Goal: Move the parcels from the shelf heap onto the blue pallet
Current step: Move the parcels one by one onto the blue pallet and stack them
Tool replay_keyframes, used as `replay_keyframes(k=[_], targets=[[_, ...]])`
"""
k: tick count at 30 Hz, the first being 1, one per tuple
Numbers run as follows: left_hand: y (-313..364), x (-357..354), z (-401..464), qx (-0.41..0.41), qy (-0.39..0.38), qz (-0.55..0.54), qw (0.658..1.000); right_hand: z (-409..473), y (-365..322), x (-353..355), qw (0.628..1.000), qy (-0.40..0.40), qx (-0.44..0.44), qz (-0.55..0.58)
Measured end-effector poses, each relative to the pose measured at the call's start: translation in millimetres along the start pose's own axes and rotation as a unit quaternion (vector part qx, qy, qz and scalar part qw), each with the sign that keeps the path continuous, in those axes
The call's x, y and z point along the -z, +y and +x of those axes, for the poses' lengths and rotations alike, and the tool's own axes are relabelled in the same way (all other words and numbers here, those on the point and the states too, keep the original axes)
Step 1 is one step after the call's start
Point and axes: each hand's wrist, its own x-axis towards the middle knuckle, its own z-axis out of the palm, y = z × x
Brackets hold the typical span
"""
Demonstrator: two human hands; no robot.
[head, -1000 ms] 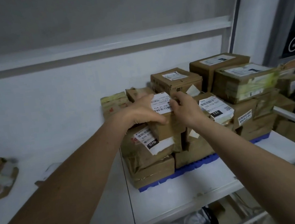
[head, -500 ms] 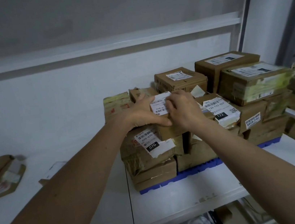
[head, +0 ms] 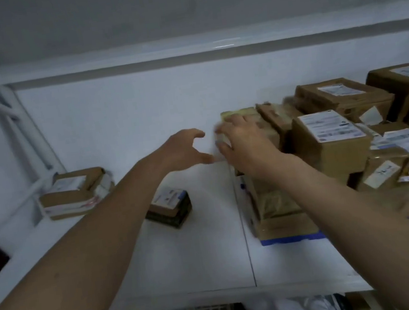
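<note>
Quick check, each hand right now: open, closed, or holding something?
Left hand: open, fingers spread, holding nothing.
Right hand: open, fingers spread beside the stacked parcels, gripping nothing; motion-blurred.

Stacked parcels [head: 332,137] sat on the pallet [head: 291,238] at right; a small parcel [head: 170,207] lay left, another, seemingly two-stacked [head: 74,192], farther left.

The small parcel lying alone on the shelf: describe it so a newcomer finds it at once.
Start at the white shelf and the stack on the blue pallet at its right. Left of that stack, on bare shelf below the left hand, lies the small parcel. Unlike the larger brown parcels heaped at the far left, it lies alone, flat and dark-sided with a white label on top.
</note>
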Motion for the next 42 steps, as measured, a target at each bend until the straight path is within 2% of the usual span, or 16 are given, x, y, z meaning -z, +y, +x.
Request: replay_keyframes(k=[5, 9, 17, 23, 25, 32, 34, 38, 42], targets=[[-101, 26, -38, 0.102, -0.005, 0.070, 0.992, 19, -73, -71, 0.992, -0.118, 0.020, 0.045], [-175, 33, -64, 0.166, -0.038, 0.068, 0.983, 26, -116, -120, 0.977, -0.205, -0.009, 0.059], [-270, 8, -75, 0.209, -0.094, 0.010, 0.973, 32, -147, -207, 0.952, -0.275, -0.124, 0.059], [-282, -18, -53, 0.214, -0.128, -0.030, 0.968, 38, -128, -228, 0.942, -0.218, -0.228, 0.112], [-283, -24, -45, 0.219, -0.119, -0.063, 0.966, 42, -121, -233, 0.937, -0.199, -0.254, 0.135], [-272, -59, -3, 0.229, -0.123, -0.194, 0.946, 55, -86, -251, 0.896, -0.223, -0.316, 0.218], [-268, -68, 4, 0.231, -0.111, -0.222, 0.941, 53, -78, -252, 0.894, -0.215, -0.318, 0.231], [-255, -85, 6, 0.222, -0.059, -0.222, 0.948, 44, -72, -248, 0.881, -0.218, -0.348, 0.236], [-241, -92, 3, 0.162, -0.048, -0.180, 0.969, 35, -78, -229, 0.887, -0.224, -0.339, 0.219]])
